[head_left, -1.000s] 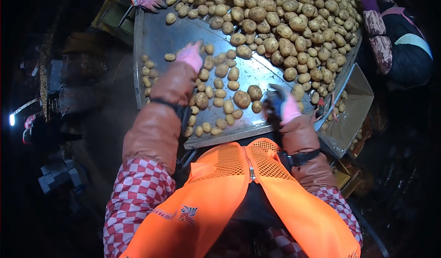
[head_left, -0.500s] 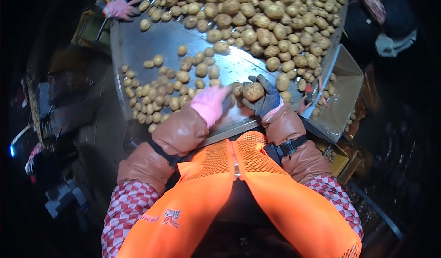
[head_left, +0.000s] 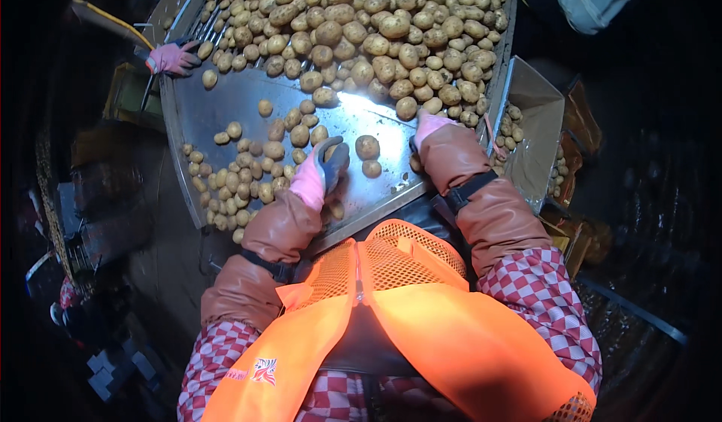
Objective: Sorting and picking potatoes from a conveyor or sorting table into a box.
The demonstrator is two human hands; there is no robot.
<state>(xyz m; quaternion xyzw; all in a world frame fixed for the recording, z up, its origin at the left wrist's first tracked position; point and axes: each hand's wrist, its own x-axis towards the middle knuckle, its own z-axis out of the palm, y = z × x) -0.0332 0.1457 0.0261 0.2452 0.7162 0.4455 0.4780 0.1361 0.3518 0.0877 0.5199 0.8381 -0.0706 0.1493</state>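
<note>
My left hand (head_left: 320, 174), in a pink glove with dark grey fingers, is over the front of a metal tray (head_left: 248, 102). Its fingers curl around a potato (head_left: 331, 153), only partly visible. My right hand (head_left: 432, 127) reaches to the front right edge of a large potato heap (head_left: 391, 27). Its fingers are hidden behind the glove and brown sleeve, so any grip is out of sight. Between my hands lie two loose potatoes (head_left: 368, 148) on the shiny metal. A group of smaller potatoes (head_left: 241, 185) covers the tray's left front corner.
Beside the tray's right rim stands an open box (head_left: 535, 132) with potatoes next to it. Another pink and grey glove (head_left: 173, 59) rests at the far left corner, near a yellow hose (head_left: 113, 19). The tray's metal front edge (head_left: 376, 210) runs close to my orange vest.
My right hand has left the tray's front middle, where it held a large potato, and moved to the heap's edge. My left hand has shifted left. The whole view has also shifted.
</note>
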